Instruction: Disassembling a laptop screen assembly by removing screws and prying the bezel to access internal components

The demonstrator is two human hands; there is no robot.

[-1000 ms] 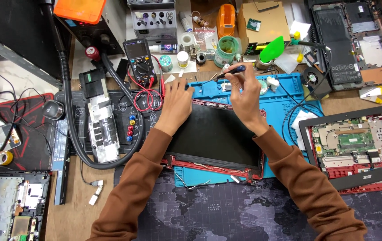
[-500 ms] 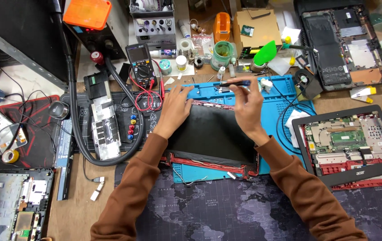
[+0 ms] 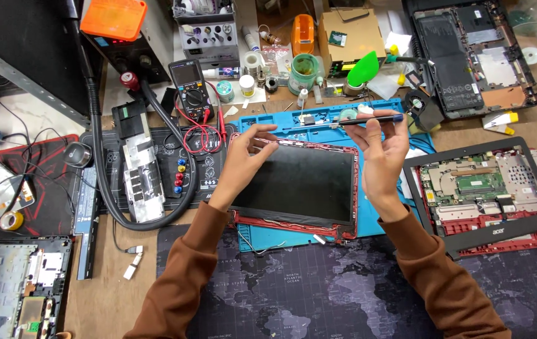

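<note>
Laptop screen panel [image 3: 293, 182], dark glass in a red frame, lies flat on a blue repair mat [image 3: 369, 220] in the middle of the worktop [image 3: 102, 295]. A dark map-printed mat [image 3: 319, 295] covers the near part of the worktop. To the right sits an opened laptop base [image 3: 488, 194] with its circuit board exposed; another opened laptop base [image 3: 469, 50] lies at the far right. A thick black hose [image 3: 102, 182] curves along the left of the panel. Left hand [image 3: 243, 160] hovers over the panel's upper left corner, fingers loosely curled and slightly apart, pinching nothing that can be seen. Right hand [image 3: 381, 154] is raised above the panel's right edge, its fingertips pinching a thin dark screwdriver [image 3: 369, 119] held level. A black multimeter [image 3: 192, 91] with red leads stands beyond the left hand.
</note>
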